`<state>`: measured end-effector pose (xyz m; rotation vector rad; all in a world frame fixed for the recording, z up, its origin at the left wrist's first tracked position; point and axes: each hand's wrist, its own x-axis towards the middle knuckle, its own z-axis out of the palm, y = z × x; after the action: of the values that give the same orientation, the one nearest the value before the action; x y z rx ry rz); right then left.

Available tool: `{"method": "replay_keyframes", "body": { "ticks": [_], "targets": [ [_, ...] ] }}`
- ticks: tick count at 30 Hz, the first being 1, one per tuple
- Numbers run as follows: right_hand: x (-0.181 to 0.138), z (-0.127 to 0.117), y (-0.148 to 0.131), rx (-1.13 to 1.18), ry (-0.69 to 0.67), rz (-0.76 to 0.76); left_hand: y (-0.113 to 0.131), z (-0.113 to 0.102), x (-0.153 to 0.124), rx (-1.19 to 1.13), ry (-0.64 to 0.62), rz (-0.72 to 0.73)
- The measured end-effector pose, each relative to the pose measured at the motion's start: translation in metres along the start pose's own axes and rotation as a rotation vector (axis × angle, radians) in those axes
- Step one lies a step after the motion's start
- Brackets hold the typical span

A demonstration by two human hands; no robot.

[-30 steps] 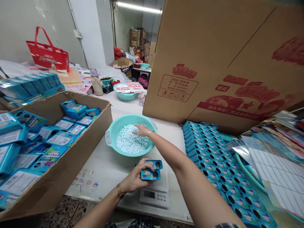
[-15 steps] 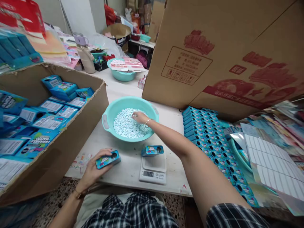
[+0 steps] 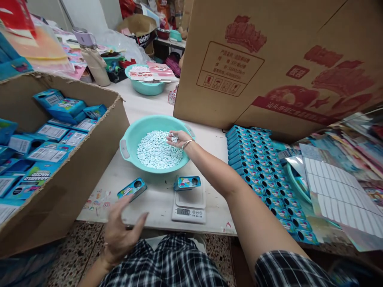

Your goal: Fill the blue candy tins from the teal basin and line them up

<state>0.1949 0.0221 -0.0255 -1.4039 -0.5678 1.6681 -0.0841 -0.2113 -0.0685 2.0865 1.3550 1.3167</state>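
My right hand [image 3: 176,139] reaches into a teal basin [image 3: 129,137] of small white tablets [image 3: 155,150], palm up and cupped round a few tablets. My left hand [image 3: 121,235] hovers open and empty at the table's near edge, fingers spread. A small blue tin [image 3: 132,188] lies on the white table just beyond it. Another blue tin [image 3: 187,182] sits on a small white digital scale [image 3: 189,205], below my right forearm.
A big open carton [image 3: 89,159] of blue tins fills the left. Rows of blue tins [image 3: 263,175] lie to the right of the scale, with sticker sheets [image 3: 338,191] beyond. A large closed cardboard box [image 3: 269,67] stands behind. A second teal basin [image 3: 146,85] and a bottle [image 3: 94,59] sit farther back.
My left hand took one tin off the scale, set it on the table to the left and let go. My right hand turned palm up with tablets. The view tilted down.
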Motion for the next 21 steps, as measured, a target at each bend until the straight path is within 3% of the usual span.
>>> {"method": "replay_keyframes", "body": {
  "ticks": [2, 4, 7, 10, 16, 21],
  "targets": [
    [0.000, 0.003, -0.001, 0.024, 0.003, -0.011, 0.023, 0.021, 0.007, -0.166, -0.283, -0.018],
    [-0.002, 0.006, 0.000, 0.024, 0.002, -0.030, 0.039, 0.049, 0.019, -0.271, -0.412, -0.075],
    [-0.008, 0.009, 0.001, -0.026, 0.010, -0.078, 0.047, 0.089, 0.036, -0.349, -0.480, -0.142],
    [-0.014, 0.009, 0.004, -0.155, 0.005, -0.127, 0.051, 0.114, 0.045, -0.414, -0.500, -0.163],
    [-0.012, 0.011, 0.006, -0.536, 0.021, -0.237, 0.061, 0.137, 0.050, -0.503, -0.564, -0.161],
    [-0.020, 0.011, -0.012, -0.704, 0.013, -0.357, 0.052, 0.122, 0.044, -0.466, -0.498, -0.203]
  ]
}}
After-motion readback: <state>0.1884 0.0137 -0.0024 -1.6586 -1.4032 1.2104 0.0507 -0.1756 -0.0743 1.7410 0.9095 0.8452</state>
